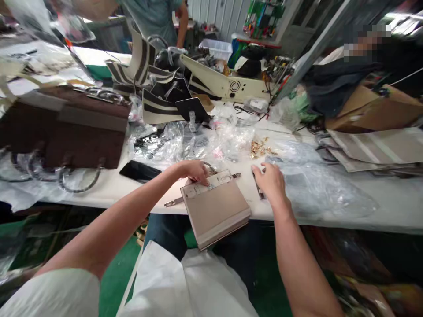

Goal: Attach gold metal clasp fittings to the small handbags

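Note:
In the head view, a beige handbag (218, 204) overhangs the table's front edge above my lap, with a narrow strap with metal ends (173, 202) sticking out on either side. My left hand (197, 172) is closed on its upper edge, fingers partly hidden behind the bag. To the right, my right hand (272, 179) is over the tabletop with bent fingers and the thumb apart. A small dark narrow tool (261, 193) lies beneath its thumb side; whether they touch I cannot tell. Beyond this hand lie small gold-coloured metal fittings (259, 148).
Dark brown handbags (86, 127) with ring handles lie at the left beside a black phone-like slab (140, 171). Crumpled clear plastic (317, 185) spreads rightward. Striped panels (161, 105) stand behind; flat grey pieces (376, 147) are stacked right. A person (152, 20) stands across the table.

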`<state>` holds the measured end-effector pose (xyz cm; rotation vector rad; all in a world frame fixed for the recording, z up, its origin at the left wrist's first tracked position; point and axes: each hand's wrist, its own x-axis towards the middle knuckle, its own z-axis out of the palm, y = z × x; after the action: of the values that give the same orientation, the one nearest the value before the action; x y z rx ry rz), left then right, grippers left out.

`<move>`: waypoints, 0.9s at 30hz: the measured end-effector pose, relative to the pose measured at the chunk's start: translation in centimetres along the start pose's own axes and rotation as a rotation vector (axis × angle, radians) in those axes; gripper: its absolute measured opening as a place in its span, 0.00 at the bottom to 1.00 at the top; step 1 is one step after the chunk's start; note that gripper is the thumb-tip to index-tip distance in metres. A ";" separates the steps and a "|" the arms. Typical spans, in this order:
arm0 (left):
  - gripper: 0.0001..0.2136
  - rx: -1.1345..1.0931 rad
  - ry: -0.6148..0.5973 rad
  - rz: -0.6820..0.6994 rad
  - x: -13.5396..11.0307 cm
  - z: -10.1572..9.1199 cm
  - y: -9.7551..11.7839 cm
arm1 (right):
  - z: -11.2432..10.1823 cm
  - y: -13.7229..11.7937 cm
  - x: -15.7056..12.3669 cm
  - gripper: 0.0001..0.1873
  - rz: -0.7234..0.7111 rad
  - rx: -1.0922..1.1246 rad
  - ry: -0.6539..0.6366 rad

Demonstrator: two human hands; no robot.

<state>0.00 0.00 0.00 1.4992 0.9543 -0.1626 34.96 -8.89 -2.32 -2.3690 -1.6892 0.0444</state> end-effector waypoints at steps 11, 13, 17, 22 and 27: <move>0.16 -0.085 -0.037 0.086 -0.7 0.2 -0.6 | -0.8 -0.5 0.9 0.21 0.202 1.056 0.156; 0.16 -0.102 -0.063 0.078 -0.6 0.1 -0.6 | -2.9 -1.3 -0.4 0.25 0.122 1.385 0.308; 0.16 -0.114 -0.116 0.054 -0.3 -0.2 -0.5 | -7.2 -6.4 -4.0 0.31 -0.107 1.640 0.214; 0.18 -0.083 -0.103 0.063 -0.5 -0.2 -0.3 | -6.7 -15.2 -7.3 0.36 -0.304 1.713 0.131; 0.15 -0.074 -0.030 0.095 -0.5 0.0 -0.3 | -3.3 -18.6 -8.0 0.37 -0.256 1.688 0.171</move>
<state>-0.51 -0.30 0.03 1.4667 0.8548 -0.0798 15.49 -11.17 3.82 -0.8368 -0.9902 0.8063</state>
